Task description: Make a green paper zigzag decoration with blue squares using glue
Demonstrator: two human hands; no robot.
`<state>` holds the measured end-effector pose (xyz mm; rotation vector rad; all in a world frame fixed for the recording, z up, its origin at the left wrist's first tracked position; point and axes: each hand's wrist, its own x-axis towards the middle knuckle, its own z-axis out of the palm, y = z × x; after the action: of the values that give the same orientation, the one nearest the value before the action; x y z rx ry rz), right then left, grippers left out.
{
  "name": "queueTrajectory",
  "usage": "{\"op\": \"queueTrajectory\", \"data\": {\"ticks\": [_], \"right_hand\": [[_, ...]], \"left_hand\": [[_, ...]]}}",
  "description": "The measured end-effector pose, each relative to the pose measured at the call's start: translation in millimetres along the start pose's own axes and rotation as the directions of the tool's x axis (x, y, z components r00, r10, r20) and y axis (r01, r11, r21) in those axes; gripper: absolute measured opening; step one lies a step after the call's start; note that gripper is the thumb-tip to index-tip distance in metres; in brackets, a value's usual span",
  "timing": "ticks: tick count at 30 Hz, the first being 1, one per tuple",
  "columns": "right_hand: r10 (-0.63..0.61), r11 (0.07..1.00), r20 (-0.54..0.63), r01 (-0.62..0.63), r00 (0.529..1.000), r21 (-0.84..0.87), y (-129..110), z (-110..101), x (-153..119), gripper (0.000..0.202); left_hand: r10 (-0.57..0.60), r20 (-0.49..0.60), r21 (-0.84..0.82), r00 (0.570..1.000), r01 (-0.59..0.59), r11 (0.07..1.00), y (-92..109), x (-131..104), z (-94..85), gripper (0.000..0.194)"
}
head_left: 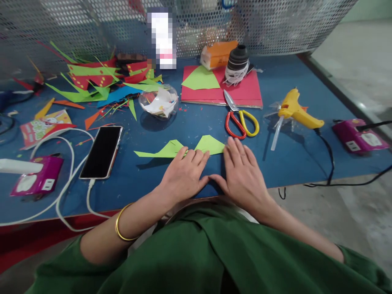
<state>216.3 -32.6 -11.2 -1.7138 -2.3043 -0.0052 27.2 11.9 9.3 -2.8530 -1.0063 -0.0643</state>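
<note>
A piece of lime-green paper (210, 143), cut or folded with two raised humps and a long thin point at its left, lies on the blue table. My left hand (185, 174) rests palm down over the paper's lower edge, with its fingers lying side by side and nothing gripped. Flat beside it, my right hand (243, 171) has its fingers stretched out at the paper's right end. Both thumbs meet tip to tip. The strip's lower edge is hidden beneath my fingers. Scissors (237, 116) with red and yellow handles lie just beyond my right hand, blades apart.
A yellow glue gun (295, 109) with a cord stands right, near a purple power box (359, 136). Left are a phone (102, 152) on a white cable and another purple box (38, 175). Behind sit a bowl of scraps (159, 102), red sheets (239, 92) and paper cutouts (93, 75).
</note>
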Motion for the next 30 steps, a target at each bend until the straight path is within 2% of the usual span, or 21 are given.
{"op": "queueTrajectory", "data": {"ticks": [3,6,8,11,13,16,25,30], "right_hand": [[-0.183,0.968,0.032,0.174,0.983,0.182,-14.7,5.5,13.4,0.073],[-0.246,0.936,0.040,0.227,0.968,0.268,-20.5,11.7,19.2,0.071],[-0.256,0.941,0.037,0.241,0.966,0.238,-21.9,14.0,18.8,0.071],[-0.264,0.953,0.062,0.250,0.963,0.170,-25.5,13.9,17.1,0.072],[-0.250,0.961,0.078,0.238,0.965,0.140,-28.9,12.7,17.0,0.075],[-0.234,0.968,0.083,0.224,0.969,0.115,-33.3,11.6,17.9,0.080],[-0.234,0.970,0.076,0.228,0.969,0.084,-34.8,13.0,18.0,0.082],[-0.229,0.972,0.076,0.223,0.970,0.080,-37.4,11.8,18.6,0.079]], "left_hand": [[0.007,-0.019,-0.038,1.000,-0.007,0.999,-3.4,-2.1,-1.2,0.052],[-0.038,-0.104,-0.138,0.994,0.023,0.990,-13.4,-10.5,-0.9,0.037],[-0.135,-0.194,-0.213,0.972,0.093,0.973,-22.6,-18.9,0.5,0.029],[-0.354,-0.269,-0.265,0.896,0.285,0.921,-35.4,-30.2,3.1,0.020],[-0.450,-0.243,-0.280,0.860,0.382,0.881,-40.9,-33.9,4.2,0.014],[-0.501,-0.171,-0.322,0.848,0.433,0.842,-43.9,-33.9,5.2,0.013],[-0.500,-0.108,-0.346,0.859,0.439,0.829,-46.9,-29.1,8.3,0.019],[-0.531,-0.033,-0.373,0.847,0.482,0.793,-53.7,-25.8,7.9,0.021]]}}
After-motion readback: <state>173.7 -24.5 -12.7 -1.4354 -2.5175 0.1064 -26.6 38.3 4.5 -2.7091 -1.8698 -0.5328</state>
